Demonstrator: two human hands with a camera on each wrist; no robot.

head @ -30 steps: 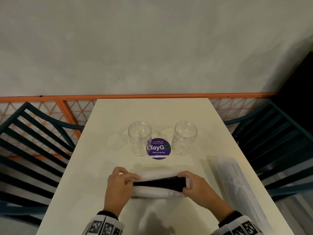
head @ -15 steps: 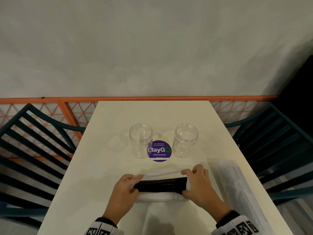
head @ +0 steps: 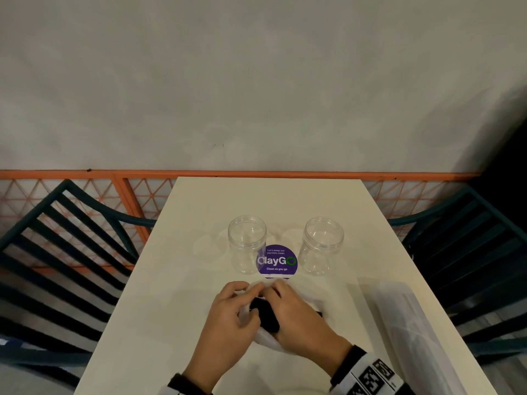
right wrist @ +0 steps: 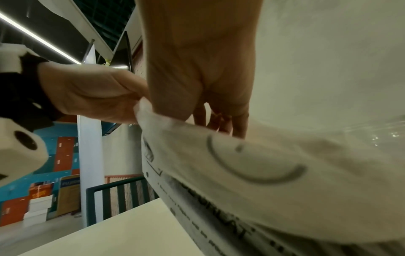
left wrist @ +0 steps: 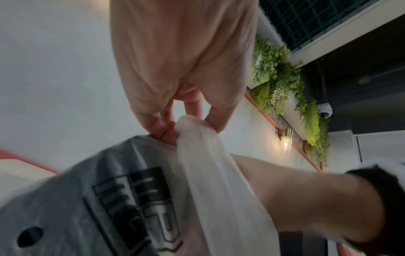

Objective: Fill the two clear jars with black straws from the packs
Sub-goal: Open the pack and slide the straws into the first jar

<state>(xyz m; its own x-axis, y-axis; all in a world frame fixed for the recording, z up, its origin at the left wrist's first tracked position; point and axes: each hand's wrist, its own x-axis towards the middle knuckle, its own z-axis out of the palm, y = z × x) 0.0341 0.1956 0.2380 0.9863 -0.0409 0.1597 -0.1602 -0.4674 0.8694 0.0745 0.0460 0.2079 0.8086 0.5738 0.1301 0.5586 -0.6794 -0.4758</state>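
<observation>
A pale wall with an orange rail runs behind the cream table (head: 176, 295), with dark slatted chairs at either side. Half a second ago my hands were spread apart, one at each end of the straw pack lying crosswise on the table; now they have come together at one end of it, and the pack (head: 263, 313) points toward me, lifted at its far end. My left hand (head: 228, 317) pinches the bunched white wrapper at that end between thumb and fingertips, and my right hand (head: 296, 320) closes its grip on the same end, its fingers touching the left ones. The black straws (head: 266, 317) show dark through the wrapper between my palms, all inside the pack. The two clear jars (head: 247, 243) stand upright and open just beyond my hands, where they stood before, either side of a purple round sticker (head: 277, 262). A second pack (head: 410, 329) lies along the table's right edge, unmoved.
</observation>
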